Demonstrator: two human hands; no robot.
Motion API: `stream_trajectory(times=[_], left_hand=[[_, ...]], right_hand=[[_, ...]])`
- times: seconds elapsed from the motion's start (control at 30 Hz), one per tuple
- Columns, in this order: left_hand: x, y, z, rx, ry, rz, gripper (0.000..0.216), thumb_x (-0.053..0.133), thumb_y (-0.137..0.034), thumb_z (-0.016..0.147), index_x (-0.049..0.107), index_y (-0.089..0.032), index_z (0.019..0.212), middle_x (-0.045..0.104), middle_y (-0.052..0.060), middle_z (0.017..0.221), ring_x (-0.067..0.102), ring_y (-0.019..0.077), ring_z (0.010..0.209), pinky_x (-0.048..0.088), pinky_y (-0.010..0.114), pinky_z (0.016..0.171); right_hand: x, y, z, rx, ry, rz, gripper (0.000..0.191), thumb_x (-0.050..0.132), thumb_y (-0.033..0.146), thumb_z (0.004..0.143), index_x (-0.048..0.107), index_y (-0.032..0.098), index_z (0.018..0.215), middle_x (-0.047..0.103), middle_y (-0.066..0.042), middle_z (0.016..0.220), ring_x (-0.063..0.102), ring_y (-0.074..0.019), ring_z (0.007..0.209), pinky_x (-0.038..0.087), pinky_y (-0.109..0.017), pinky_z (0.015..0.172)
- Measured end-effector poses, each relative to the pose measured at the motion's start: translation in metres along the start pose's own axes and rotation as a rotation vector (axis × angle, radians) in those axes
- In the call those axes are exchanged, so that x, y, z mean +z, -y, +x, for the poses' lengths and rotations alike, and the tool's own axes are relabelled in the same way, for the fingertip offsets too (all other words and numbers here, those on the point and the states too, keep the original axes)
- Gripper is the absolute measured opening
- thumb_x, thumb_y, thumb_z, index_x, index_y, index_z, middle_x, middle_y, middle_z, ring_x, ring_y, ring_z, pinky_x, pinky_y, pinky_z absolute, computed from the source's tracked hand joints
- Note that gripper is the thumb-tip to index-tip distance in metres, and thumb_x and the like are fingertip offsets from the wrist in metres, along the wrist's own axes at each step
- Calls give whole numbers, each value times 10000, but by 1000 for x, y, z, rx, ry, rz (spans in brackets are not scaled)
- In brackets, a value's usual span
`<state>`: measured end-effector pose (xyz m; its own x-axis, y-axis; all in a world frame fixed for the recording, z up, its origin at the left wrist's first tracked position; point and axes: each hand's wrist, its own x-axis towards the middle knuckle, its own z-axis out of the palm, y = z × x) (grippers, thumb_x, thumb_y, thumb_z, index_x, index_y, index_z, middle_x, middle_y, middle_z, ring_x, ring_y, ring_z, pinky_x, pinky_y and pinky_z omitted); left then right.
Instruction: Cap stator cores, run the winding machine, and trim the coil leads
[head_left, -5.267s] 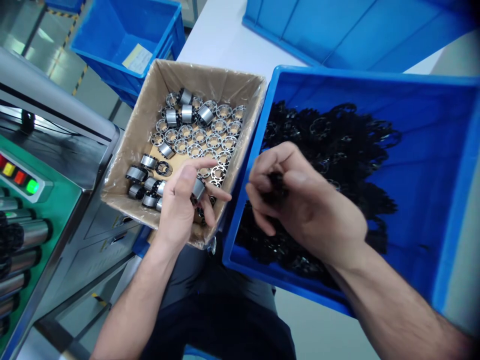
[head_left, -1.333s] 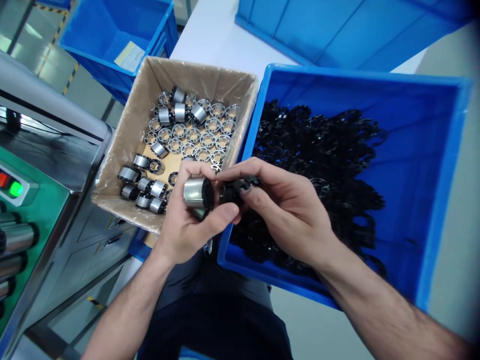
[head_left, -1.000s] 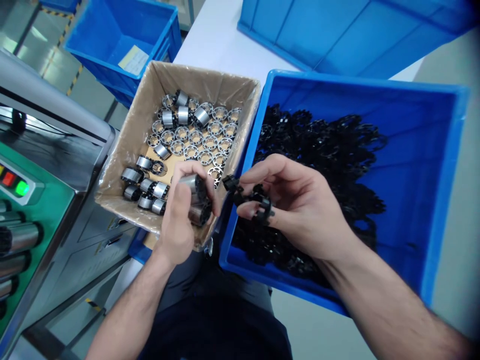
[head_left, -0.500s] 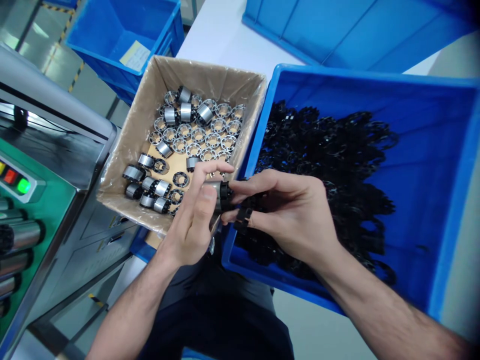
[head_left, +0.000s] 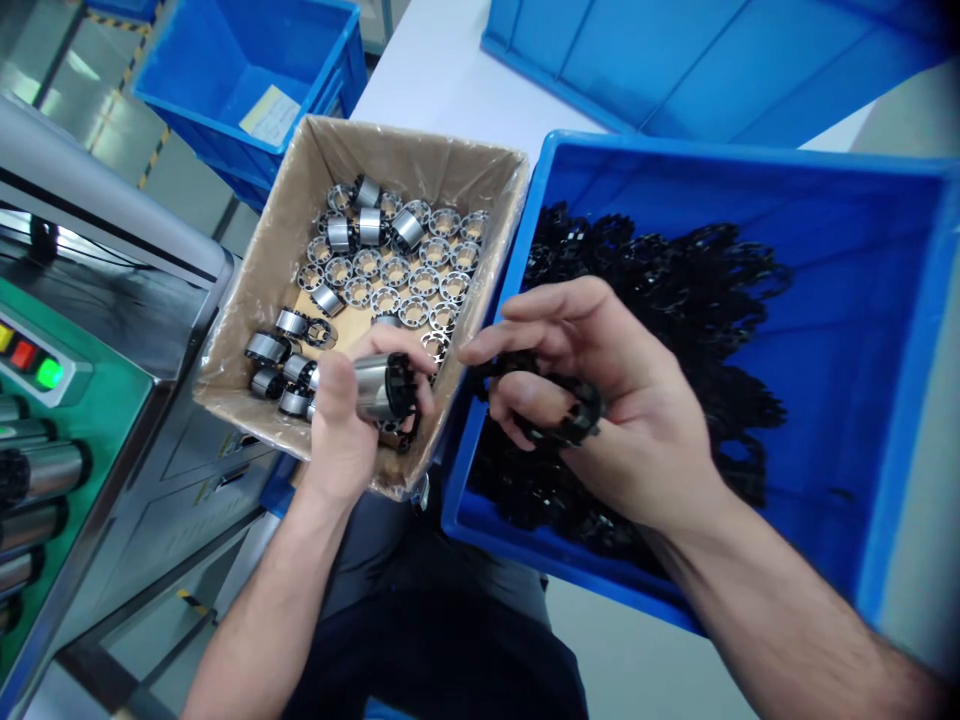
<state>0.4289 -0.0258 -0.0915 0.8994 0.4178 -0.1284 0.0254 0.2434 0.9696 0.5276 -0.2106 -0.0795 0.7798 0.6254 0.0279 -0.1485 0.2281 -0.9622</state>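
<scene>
My left hand (head_left: 349,420) is closed round a silver motor stator core (head_left: 384,388) with a black toothed end facing right, above the near right corner of the cardboard box (head_left: 225,335). My right hand (head_left: 622,390) holds black plastic rings (head_left: 566,415), its fingers curled through and around them, over the left side of the blue bin (head_left: 832,400). A gap separates the two hands. Inside the box, several bare metal cores (head_left: 424,282) stand on end, and others with black ends lie on their sides. A heap of black rings (head_left: 697,300) fills much of the bin.
To the left is a machine with a green panel (head_left: 112,400), a lit green button (head_left: 49,374) and a row of silver cylinders (head_left: 49,475). Another blue crate (head_left: 315,80) with a paper slip stands behind the box. A large blue bin (head_left: 697,70) sits at the back right.
My hands have come apart. My left hand has drawn left with the stator core, and my right hand has moved slightly right, turning so that the black rings show more.
</scene>
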Motion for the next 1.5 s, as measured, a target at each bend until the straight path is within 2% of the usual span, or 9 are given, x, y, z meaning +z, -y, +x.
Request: stream_trajectory(times=[0.1, 0.23, 0.37, 0.6, 0.77, 0.97, 1.17, 1.37, 1.5], left_hand=[[0, 1, 2, -29, -32, 30, 627, 842, -842, 1018, 620, -258, 963, 826, 27, 935, 700, 165, 620, 368, 260, 485], [-1, -1, -2, 19, 131, 174, 304, 923, -530, 1055, 773, -279, 1135, 750, -28, 802, 663, 167, 627, 466, 291, 595], [-2, 1, -5, 147, 130, 345, 133, 938, -344, 995, 843, -252, 1011, 776, 4, 919, 663, 197, 806, 538, 337, 771], [-2, 1, -6, 216, 41, 260, 342, 963, -555, 1006, 796, -259, 1044, 718, 5, 876, 599, 183, 726, 524, 342, 728], [0, -4, -2, -108, 109, -44, 574, 767, -772, 1107, 727, -315, 1451, 712, 4, 890, 585, 167, 597, 465, 315, 548], [3, 0, -7, -148, 184, -25, 577, 634, -866, 1148, 694, -301, 1253, 613, -23, 747, 576, 164, 570, 422, 303, 551], [4, -4, -11, -197, 217, 16, 583, 609, -831, 1177, 663, -313, 1439, 600, -29, 728, 575, 165, 535, 369, 297, 510], [-3, 4, -11, -131, 295, 50, 521, 563, -737, 1238, 649, -310, 1524, 628, -28, 787, 556, 133, 525, 390, 275, 509], [-7, 9, -6, -48, 358, 127, 550, 725, -664, 1183, 661, -285, 1575, 632, -34, 780, 580, 161, 596, 483, 306, 609]], right_hand=[[-1, -2, -3, -17, 26, 50, 283, 974, 320, 1047, 765, 376, 1230, 887, -31, 1347, 884, -266, 1098, 768, -390, 837], [4, -2, -1, -43, 46, 48, 311, 1008, 348, 1011, 707, 328, 1086, 824, -42, 1275, 835, -250, 1060, 754, -389, 828], [7, 2, 2, -103, 45, -66, 371, 1073, 431, 947, 724, 319, 1009, 828, -60, 1201, 823, -278, 1148, 750, -406, 906], [5, 0, 1, -82, -137, -230, 347, 1142, 456, 855, 904, 326, 1071, 860, -29, 984, 825, -232, 862, 747, -367, 784], [5, -1, 1, -108, -137, -219, 98, 1001, 371, 1023, 957, 352, 1108, 908, -53, 1099, 879, -269, 991, 777, -460, 955], [8, -11, -2, -230, -141, -365, 191, 934, 309, 1073, 972, 432, 1214, 884, -60, 1165, 840, -287, 1059, 742, -470, 982], [9, -19, -7, -236, -135, -425, 163, 880, 248, 1101, 931, 372, 1195, 888, -54, 1122, 833, -268, 1014, 729, -439, 926], [12, -19, -4, -456, -122, -517, 276, 792, 96, 1090, 944, 324, 1127, 901, -52, 1126, 869, -229, 978, 743, -387, 859], [16, -23, -5, -519, -148, -558, 245, 859, 83, 1042, 933, 291, 1147, 881, -74, 1231, 871, -229, 1108, 743, -359, 921]])
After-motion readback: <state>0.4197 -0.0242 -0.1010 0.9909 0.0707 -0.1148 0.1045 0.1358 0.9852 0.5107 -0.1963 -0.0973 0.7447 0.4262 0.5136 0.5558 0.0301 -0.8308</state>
